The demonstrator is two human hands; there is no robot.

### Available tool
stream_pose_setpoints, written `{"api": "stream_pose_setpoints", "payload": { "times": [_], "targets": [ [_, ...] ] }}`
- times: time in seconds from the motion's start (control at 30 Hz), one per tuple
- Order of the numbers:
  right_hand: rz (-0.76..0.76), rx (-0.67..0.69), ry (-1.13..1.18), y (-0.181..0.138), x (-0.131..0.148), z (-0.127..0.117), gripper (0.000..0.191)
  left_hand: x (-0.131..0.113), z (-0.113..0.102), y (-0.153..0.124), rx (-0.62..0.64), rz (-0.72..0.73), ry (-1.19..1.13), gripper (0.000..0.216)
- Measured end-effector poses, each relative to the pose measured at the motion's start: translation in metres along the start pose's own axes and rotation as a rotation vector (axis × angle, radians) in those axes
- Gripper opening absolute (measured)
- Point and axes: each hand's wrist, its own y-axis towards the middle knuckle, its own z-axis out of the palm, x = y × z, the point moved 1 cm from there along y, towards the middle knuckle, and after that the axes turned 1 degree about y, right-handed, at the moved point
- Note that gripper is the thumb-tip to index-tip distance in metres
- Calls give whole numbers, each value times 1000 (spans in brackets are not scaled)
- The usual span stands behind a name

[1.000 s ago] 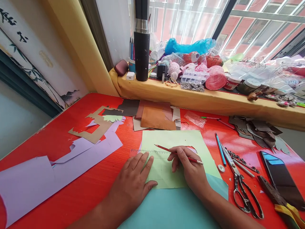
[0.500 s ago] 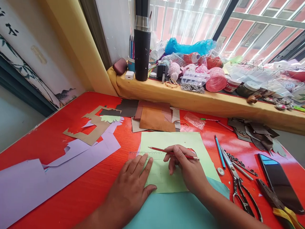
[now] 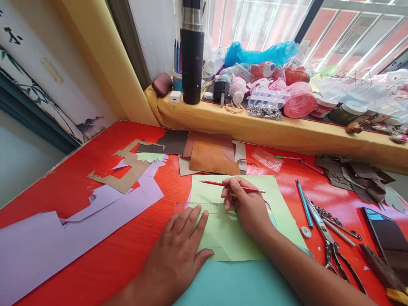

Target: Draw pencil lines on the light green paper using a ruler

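Observation:
Flat on a light green sheet of paper point(image 3: 229, 246) lies my left hand point(image 3: 181, 242), fingers spread, with the fingertips at the lower edge of a clear ruler point(image 3: 210, 205). Faint pencil lines show on the sheet beside the fingers. A red pencil point(image 3: 216, 183) is pinched in my right hand point(image 3: 244, 204), held above the paper with its tip pointing left. Part of the ruler is hidden behind the right hand. Beneath the green sheet, a teal sheet point(image 3: 236, 282) reaches toward me.
Purple paper point(image 3: 79, 242) and a brown cut-out point(image 3: 127, 182) lie left. Leather pieces point(image 3: 212, 155) sit behind the sheet. To the right are scissors point(image 3: 325, 233), a blue pen point(image 3: 304, 204), a phone point(image 3: 385, 233) and pliers point(image 3: 382, 272). A black flask point(image 3: 192, 63) stands on the crowded sill.
My right hand has risen slightly with the pencil, which now lies more level and farther from the ruler. My left hand keeps its place on the paper. The view has shifted a little.

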Motion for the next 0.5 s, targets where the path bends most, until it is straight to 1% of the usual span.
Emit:
{"api": "stream_pose_setpoints", "payload": {
  "times": [0.07,0.17,0.23,0.5],
  "targets": [
    [-26,-2,-18,1,-1,-3,42,0,-1,1,0,1,4,56],
    [-72,-39,-25,1,3,-5,45,1,-2,2,-2,4,-1,56],
    [-70,-57,-24,0,4,-5,47,1,-3,3,-3,7,-4,57],
    [-69,-25,-92,-2,-1,-3,50,1,-5,5,-10,24,16,60]
  ]
}}
